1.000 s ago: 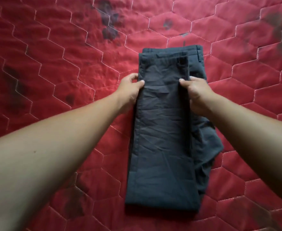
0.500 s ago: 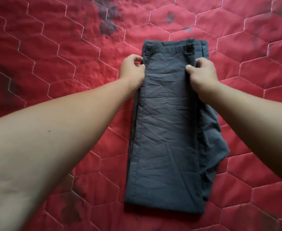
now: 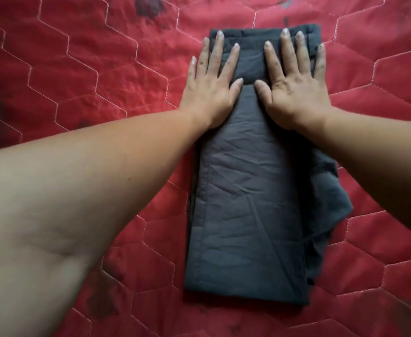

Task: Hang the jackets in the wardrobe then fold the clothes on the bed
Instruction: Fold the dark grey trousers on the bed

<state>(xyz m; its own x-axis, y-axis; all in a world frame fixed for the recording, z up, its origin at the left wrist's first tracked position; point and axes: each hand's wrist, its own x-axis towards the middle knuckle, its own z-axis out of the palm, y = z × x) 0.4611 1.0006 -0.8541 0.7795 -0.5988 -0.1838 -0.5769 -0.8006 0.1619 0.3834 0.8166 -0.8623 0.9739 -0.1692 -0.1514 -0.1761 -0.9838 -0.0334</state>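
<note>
Both hands flat, palms down, fingers straight and spread; neither grips anything. Left hand (image 3: 210, 91) straddles the left edge of the folded trousers (image 3: 248, 215), with its outer fingers resting on the red quilt (image 3: 78, 69) and its inner fingers and thumb on the dark cloth. Right hand (image 3: 294, 93) lies almost wholly on the cloth, little finger at the right edge. Thumbs point toward each other, with a narrow strip of fabric bare between them.

Likely reason for the pose: pressing the far end (image 3: 248, 36) down so the stacked layers sit square and the fold holds, with the weight spread over open palms and no pinch to pucker it.

Trousers lie lengthwise on the bed, away from the person, folded into a long narrow stack, near end in a clean fold. The top layer shows light creases. Along the right side, loose cloth (image 3: 333, 210) bulges out from under the stack, so that side probably needs tucking or smoothing before another fold.

Quilt stitched in hexagons, with dark blotches (image 3: 148, 7) near the far edge. No jackets or wardrobe in view.
</note>
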